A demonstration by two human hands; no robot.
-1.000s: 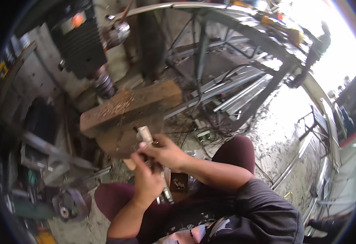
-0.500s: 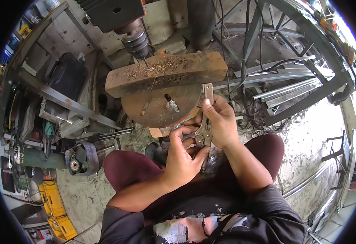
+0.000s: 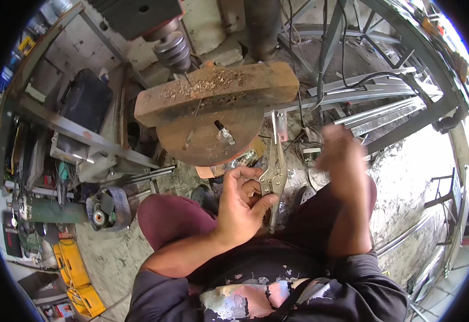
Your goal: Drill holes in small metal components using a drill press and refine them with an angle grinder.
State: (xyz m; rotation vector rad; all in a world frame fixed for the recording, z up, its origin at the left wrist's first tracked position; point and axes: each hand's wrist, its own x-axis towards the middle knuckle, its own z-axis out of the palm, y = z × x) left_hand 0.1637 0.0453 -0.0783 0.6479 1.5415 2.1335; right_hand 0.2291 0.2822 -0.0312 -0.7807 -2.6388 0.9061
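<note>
My left fingers [image 3: 267, 202] are gripping locking pliers [image 3: 278, 178]. My right fingers [image 3: 338, 144] are appearing blurred, grip unclear. My shirt [image 3: 352, 284] is showing patchy print [image 3: 242, 301].

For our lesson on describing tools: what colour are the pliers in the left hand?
The pliers are a dull metallic grey, seen best in the head view.

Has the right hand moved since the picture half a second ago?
Yes. Judged against the round drill table, the right hand, now blurred, has moved rightward, farther from that table and away from the locking pliers.
</note>
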